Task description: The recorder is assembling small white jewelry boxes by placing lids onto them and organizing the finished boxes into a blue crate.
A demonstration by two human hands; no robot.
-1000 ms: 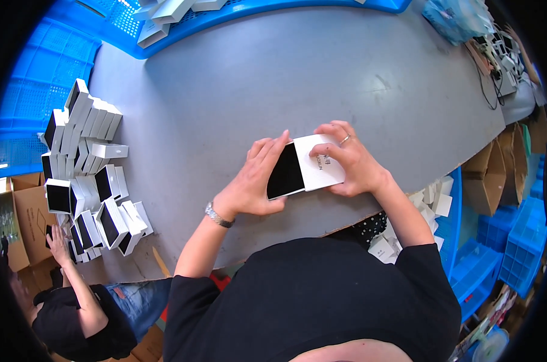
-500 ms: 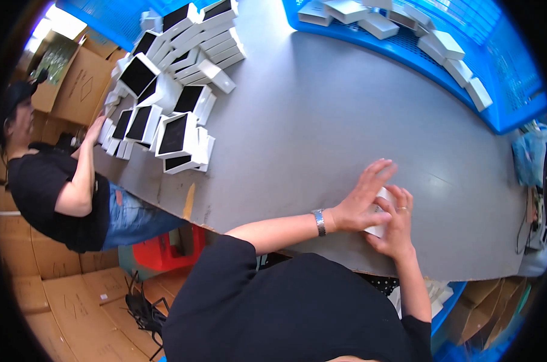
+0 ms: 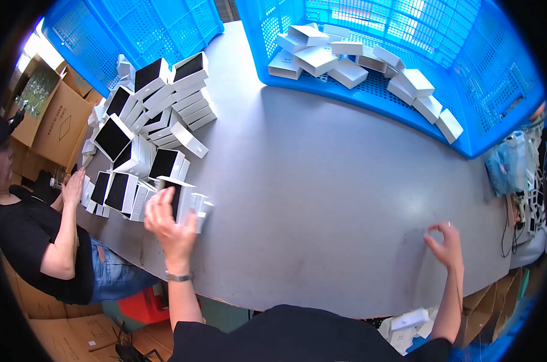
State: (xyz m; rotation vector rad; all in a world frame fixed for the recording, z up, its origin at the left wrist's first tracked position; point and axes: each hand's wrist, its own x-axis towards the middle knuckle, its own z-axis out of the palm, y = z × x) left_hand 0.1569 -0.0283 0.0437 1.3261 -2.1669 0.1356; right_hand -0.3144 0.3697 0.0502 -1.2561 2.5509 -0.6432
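Far left, a co-worker's hand (image 3: 74, 188) was just beside the pile of white boxes (image 3: 165, 96); a push there might have toppled the leaning ones. At the pile's near right end, the person's left hand (image 3: 172, 234) was curled about a dark-faced white box (image 3: 184, 196), though blur hid whether its fingers truly gripped (the box could equally have been standing by itself). A slipping thumb, or a knuckle catching a neighbour, could have tipped that box onto the grey table (image 3: 322, 229). Well apart, the right hand (image 3: 447, 244) hung over the tabletop with fingers loosely bent, holding nothing and so steadying nothing.

The table looked smooth and faintly scuffed, a surface on which a box might have slid. Around it, left to right, stood brown cartons (image 3: 59, 123), a red stool (image 3: 143, 306) below the near edge, a perforated blue crate (image 3: 503, 78) with scattered boxes inside, and a bluish plastic bag (image 3: 508, 163).
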